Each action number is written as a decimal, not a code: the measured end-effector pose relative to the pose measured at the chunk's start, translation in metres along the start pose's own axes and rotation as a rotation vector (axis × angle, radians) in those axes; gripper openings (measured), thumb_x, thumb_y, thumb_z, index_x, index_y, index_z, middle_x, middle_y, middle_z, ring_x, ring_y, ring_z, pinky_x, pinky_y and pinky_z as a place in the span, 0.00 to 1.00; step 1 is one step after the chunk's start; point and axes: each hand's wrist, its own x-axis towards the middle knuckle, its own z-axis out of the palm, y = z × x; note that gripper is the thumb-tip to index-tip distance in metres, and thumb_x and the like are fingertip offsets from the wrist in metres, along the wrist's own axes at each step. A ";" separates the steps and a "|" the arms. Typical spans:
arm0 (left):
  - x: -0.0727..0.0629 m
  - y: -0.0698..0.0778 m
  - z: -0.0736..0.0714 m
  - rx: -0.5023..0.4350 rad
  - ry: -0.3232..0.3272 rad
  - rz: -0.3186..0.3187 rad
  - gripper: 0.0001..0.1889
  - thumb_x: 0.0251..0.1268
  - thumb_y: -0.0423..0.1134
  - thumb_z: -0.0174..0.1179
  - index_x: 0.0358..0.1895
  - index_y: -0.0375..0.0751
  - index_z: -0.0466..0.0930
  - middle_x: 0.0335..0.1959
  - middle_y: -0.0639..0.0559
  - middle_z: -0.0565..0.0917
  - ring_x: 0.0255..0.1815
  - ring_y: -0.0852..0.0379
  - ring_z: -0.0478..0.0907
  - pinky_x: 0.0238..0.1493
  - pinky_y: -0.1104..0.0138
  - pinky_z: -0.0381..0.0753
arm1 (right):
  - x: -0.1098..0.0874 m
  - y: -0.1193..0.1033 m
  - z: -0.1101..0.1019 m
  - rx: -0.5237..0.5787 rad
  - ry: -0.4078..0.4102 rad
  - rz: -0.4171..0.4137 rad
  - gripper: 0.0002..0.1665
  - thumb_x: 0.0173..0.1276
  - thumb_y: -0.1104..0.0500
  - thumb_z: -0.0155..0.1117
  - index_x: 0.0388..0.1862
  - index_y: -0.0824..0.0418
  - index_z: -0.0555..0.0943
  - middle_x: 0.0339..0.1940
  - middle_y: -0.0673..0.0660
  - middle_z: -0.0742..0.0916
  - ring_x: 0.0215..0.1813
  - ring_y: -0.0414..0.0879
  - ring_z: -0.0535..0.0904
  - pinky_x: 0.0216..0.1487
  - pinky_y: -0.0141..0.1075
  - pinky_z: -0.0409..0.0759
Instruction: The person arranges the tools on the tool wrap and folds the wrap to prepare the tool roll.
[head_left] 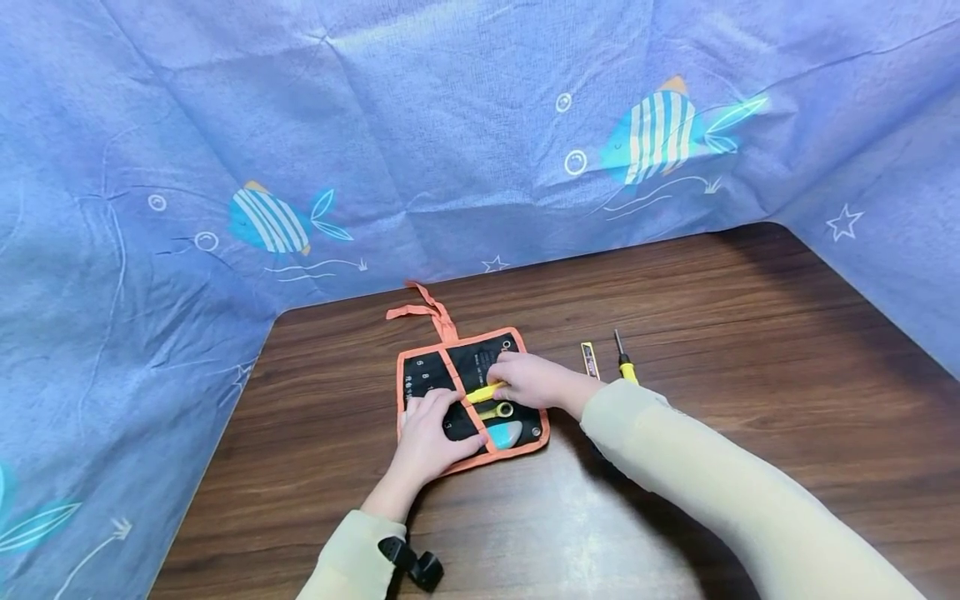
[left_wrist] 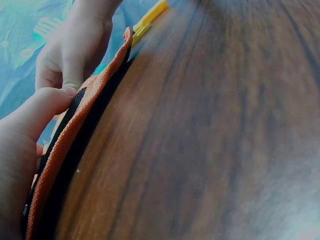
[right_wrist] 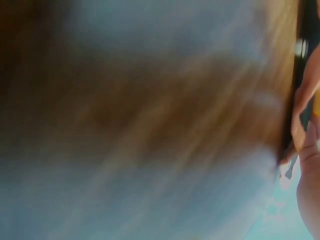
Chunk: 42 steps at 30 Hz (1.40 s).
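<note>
A black tool pouch [head_left: 467, 364] with orange trim lies unfolded on the table. My left hand [head_left: 432, 433] rests spread on its left half, the thumb on the orange band by a turquoise-and-grey rounded tool [head_left: 504, 433]. In the left wrist view the left thumb [left_wrist: 47, 107] presses at the orange edge. My right hand [head_left: 531, 382] pinches a slim yellow tool [head_left: 483, 393], whose far end meets the orange band; its kind I cannot tell. A brass-coloured ring spanner [head_left: 498, 410] sits between the yellow and turquoise tools. Mostly table fills the right wrist view, with the right thumb [right_wrist: 310, 150] at the edge.
To the right of the pouch lie a screwdriver [head_left: 625, 360] with a black-and-yellow handle, partly behind the right sleeve, and a small yellow-edged flat packet [head_left: 590, 360]. Orange ties [head_left: 442, 321] stretch from the pouch's far edge. A blue fish-print cloth [head_left: 450, 125] hangs behind the table.
</note>
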 end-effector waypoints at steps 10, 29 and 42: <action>-0.003 -0.002 0.005 -0.038 0.014 0.014 0.36 0.45 0.66 0.64 0.57 0.50 0.76 0.57 0.55 0.74 0.55 0.51 0.64 0.55 0.50 0.60 | 0.006 -0.006 0.006 -0.008 -0.015 0.023 0.07 0.65 0.55 0.63 0.37 0.57 0.82 0.33 0.49 0.78 0.37 0.42 0.72 0.42 0.37 0.72; -0.001 -0.004 0.001 -0.036 0.028 -0.001 0.36 0.42 0.67 0.66 0.56 0.52 0.76 0.57 0.58 0.74 0.50 0.53 0.64 0.50 0.52 0.58 | 0.006 -0.007 0.004 -0.076 0.005 0.007 0.05 0.67 0.58 0.61 0.33 0.59 0.79 0.31 0.50 0.77 0.34 0.42 0.71 0.39 0.36 0.73; 0.002 -0.002 0.001 -0.016 0.003 0.004 0.36 0.43 0.69 0.64 0.56 0.53 0.76 0.57 0.58 0.74 0.50 0.54 0.63 0.46 0.55 0.57 | 0.012 -0.015 0.010 -0.104 -0.032 0.047 0.06 0.68 0.57 0.59 0.34 0.57 0.78 0.31 0.49 0.75 0.33 0.40 0.71 0.37 0.35 0.71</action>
